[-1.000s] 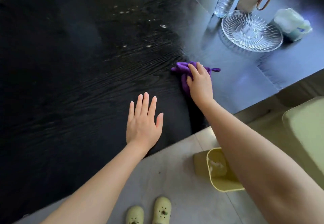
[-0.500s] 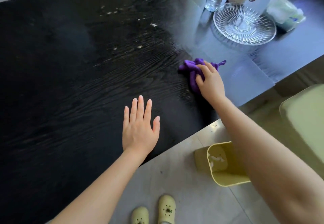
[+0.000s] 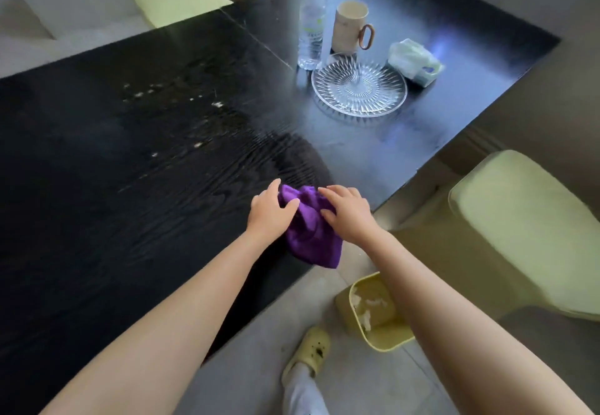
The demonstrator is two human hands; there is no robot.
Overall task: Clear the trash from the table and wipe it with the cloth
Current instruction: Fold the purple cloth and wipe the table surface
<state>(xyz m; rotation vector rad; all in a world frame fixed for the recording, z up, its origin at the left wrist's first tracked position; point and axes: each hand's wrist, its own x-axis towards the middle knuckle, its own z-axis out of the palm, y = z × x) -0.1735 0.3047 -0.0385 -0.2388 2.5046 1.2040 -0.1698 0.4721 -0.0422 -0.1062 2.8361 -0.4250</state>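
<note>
A purple cloth lies bunched at the near edge of the black wooden table, one corner hanging over the edge. My left hand grips its left side, thumb on top of the fabric. My right hand holds its right side with curled fingers. Small white crumbs are scattered on the table farther back. A yellow bin with crumpled white trash inside stands on the floor below the table edge.
At the table's far right stand a water bottle, a beige mug, a clear glass plate and a tissue pack. A pale green chair is at right. My slippered foot is beside the bin.
The cloth has been pulled back toward the near table edge. My left hand left the bare tabletop and took hold of the cloth beside my right hand. The view tilted up.
</note>
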